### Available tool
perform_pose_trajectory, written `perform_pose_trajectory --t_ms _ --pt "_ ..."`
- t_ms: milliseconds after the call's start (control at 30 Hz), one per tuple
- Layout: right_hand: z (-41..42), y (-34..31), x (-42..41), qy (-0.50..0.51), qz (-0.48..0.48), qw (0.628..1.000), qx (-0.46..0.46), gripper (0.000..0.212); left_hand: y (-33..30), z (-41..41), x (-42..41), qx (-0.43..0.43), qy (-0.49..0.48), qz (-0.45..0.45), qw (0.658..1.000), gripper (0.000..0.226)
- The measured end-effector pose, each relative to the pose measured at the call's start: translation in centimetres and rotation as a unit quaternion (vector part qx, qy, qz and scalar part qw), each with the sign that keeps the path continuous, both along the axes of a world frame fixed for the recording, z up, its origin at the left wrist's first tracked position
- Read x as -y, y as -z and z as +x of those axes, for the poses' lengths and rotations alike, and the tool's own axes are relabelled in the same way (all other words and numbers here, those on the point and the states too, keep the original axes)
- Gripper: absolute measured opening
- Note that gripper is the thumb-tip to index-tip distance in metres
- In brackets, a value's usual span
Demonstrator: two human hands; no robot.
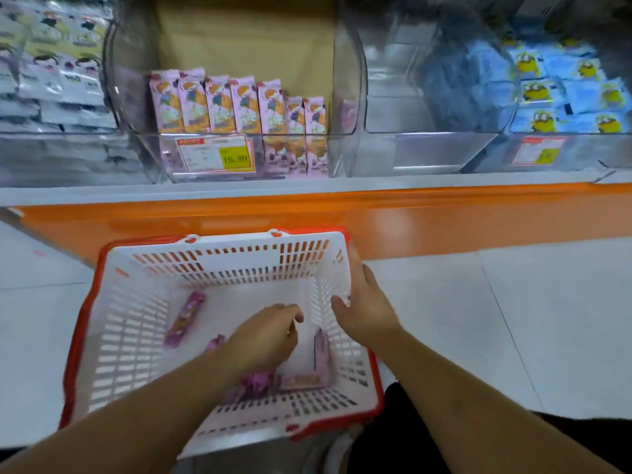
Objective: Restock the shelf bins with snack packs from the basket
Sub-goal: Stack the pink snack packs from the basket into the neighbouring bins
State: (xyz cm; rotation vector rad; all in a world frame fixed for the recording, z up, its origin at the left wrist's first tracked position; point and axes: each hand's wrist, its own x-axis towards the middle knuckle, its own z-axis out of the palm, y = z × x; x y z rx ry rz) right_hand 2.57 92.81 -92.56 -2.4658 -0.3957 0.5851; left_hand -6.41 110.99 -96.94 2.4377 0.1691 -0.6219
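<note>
A white basket with a red rim (pixel 219 258) sits on the floor in front of the shelf. Several pink snack packs lie in it: one at the left (pixel 184 319), one standing against the right wall (pixel 321 354), others under my left forearm (pixel 256 384). My left hand (pixel 266 336) hovers inside the basket with loosely curled fingers and holds nothing. My right hand (pixel 362 302) grips the basket's right wall, thumb inside. Above, a clear shelf bin (pixel 355 97) holds a row of upright pink packs (pixel 236 104).
An orange shelf base (pixel 410 213) runs across below the bins. A clear bin of blue cartoon packs (pixel 567 94) stands at the right, and a bin of dark-and-white packs (pixel 51 63) at the left. White floor tiles surround the basket. My dark-clothed knee shows at the bottom right.
</note>
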Motion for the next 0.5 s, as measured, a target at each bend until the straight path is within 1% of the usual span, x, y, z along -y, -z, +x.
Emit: perform_pose_trajectory --t_ms 67,133,233,333,400,433,500 --pt "0.0 1.2 -0.1 0.015 0.002 1.000 0.025 0.104 2.0 0.0 0.7 -0.025 0.006 0.001 1.000 0.031" --pt "0.1 2.1 -0.1 0.024 0.002 0.999 0.041 0.102 4.0 0.2 1.3 -0.055 0.004 -0.010 0.998 0.038" --pt "0.3 2.8 0.0 0.023 -0.007 0.999 0.045 0.096 6.9 0.7 2.4 -0.097 0.019 -0.038 0.994 0.064" --pt "0.5 3.2 0.0 0.025 -0.014 0.998 0.049 0.094 9.1 1.5 3.8 -0.126 0.043 -0.039 0.990 0.085" --pt "0.5 3.3 0.1 0.026 -0.016 0.998 0.048 0.094 10.4 2.0 4.6 -0.155 0.041 -0.035 0.987 0.089" --pt "0.5 3.4 0.1 0.027 -0.017 0.998 0.047 0.095 10.8 2.0 5.0 -0.165 0.037 -0.039 0.985 0.088" --pt "0.5 3.4 0.2 0.030 -0.016 0.998 0.046 0.096 11.6 1.8 5.5 -0.163 0.024 -0.068 0.984 0.077"
